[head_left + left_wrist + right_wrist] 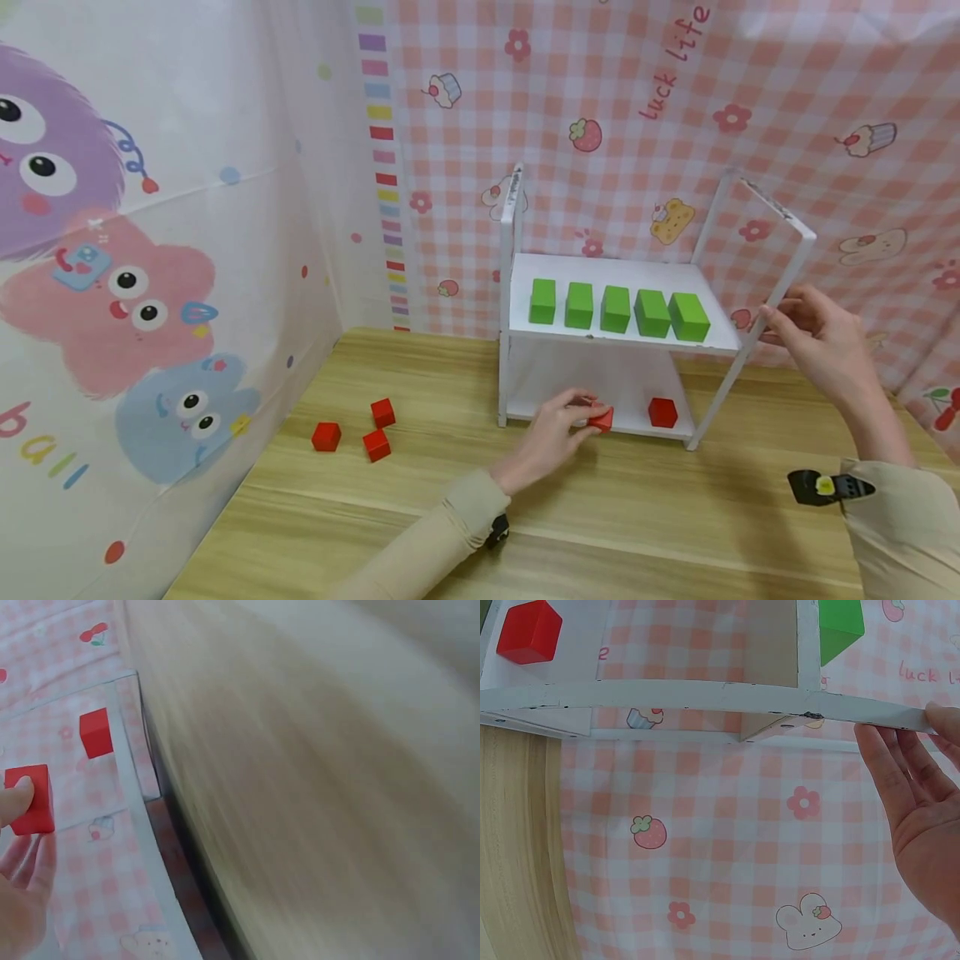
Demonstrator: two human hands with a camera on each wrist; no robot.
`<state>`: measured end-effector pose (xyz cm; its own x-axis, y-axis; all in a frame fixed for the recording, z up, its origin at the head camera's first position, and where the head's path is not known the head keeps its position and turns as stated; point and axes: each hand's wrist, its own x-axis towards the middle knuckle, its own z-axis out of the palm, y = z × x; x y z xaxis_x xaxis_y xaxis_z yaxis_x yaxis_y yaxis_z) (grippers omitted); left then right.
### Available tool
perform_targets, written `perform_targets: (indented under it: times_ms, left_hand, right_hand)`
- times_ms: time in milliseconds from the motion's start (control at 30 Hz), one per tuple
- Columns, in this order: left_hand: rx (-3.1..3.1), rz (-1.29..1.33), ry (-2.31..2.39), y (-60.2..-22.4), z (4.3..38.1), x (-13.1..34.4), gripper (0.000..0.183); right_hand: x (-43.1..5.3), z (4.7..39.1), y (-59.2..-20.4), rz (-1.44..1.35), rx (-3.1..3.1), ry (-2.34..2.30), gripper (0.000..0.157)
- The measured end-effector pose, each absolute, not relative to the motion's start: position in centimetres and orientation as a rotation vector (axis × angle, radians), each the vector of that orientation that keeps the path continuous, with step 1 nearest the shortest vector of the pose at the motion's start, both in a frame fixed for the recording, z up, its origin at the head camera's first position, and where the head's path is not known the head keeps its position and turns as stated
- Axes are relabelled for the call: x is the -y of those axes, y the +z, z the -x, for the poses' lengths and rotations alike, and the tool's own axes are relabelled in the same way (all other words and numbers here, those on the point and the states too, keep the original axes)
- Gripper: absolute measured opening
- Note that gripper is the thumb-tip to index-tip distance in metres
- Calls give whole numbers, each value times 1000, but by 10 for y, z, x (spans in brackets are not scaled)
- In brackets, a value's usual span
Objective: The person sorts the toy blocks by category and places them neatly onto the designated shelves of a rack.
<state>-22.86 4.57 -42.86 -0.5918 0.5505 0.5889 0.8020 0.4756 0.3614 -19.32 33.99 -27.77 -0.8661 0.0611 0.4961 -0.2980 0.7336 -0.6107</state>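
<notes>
A white two-tier shelf (622, 265) stands on the wooden table. My left hand (551, 433) pinches a red cube (602, 418) at the front edge of the lower tier; in the left wrist view the thumb presses the face of that red cube (31, 801). To its right on the same tier sits a second red cube (663, 412). My right hand (821, 342) grips the shelf's right front post, thumb on one side and fingers on the other, as the right wrist view shows at the post (885, 712). Several green blocks (616, 310) stand in a row on the upper tier.
Three loose red cubes (377, 445) lie on the table (420, 500) to the left of the shelf. Behind the shelf hangs a pink checked cloth (465, 167). A white cloth with cartoon figures (247, 275) borders the left side.
</notes>
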Motion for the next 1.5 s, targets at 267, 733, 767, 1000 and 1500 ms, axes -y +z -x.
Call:
perform_targets:
  times_ms: [267, 733, 767, 1000, 1500]
  left_hand:
    - [2293, 1105, -756, -431, 244, -77, 28]
    - [2414, 980, -695, -446, 264, -113, 24]
    - [2427, 976, -698, -447, 265, -114, 25]
    - [2492, 962, -674, -449, 265, -120, 26]
    - [2486, 965, -648, -448, 264, -117, 31]
  right_hand:
    - [-340, 193, -277, -177, 2444, 974, 24]
    - [-341, 193, -278, -160, 2455, 966, 26]
    - [-341, 193, -278, -162, 2453, 966, 26]
    - [-341, 193, -278, -170, 2454, 977, 26]
    - [-341, 193, -278, -163, 2457, 970, 26]
